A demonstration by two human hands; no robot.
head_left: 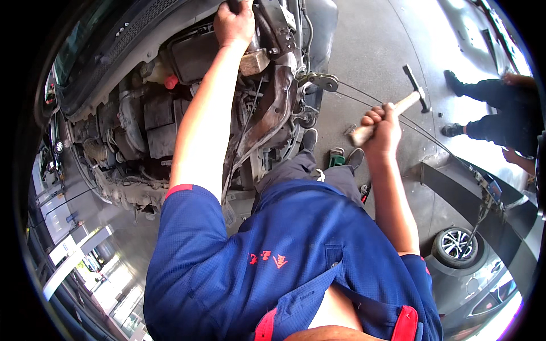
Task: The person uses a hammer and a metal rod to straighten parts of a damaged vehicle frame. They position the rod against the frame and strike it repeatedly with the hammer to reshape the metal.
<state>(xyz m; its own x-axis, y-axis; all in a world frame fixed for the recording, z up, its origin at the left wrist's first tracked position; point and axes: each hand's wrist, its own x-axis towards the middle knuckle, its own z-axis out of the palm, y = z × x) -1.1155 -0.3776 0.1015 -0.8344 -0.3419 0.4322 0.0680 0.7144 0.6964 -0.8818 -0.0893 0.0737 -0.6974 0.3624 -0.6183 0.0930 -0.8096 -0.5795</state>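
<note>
One right hand (382, 133), two o'clock, closed round hammer (406, 103), likely for swinging; left hand (235, 27), twelve, curled, contents I can't discern.

Looks like a car repair workshop, judging by the exposed engine bay (162, 122), taut cable (426, 135), hammer (408, 102) and grey car (475, 290) parked close by.

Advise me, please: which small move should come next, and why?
Perhaps check that the left hand is clear before swinging the wooden-handled hammer. The right hand grips it outside the engine bay, while the left forearm crosses the bay, that hand near the wooden block.
</note>
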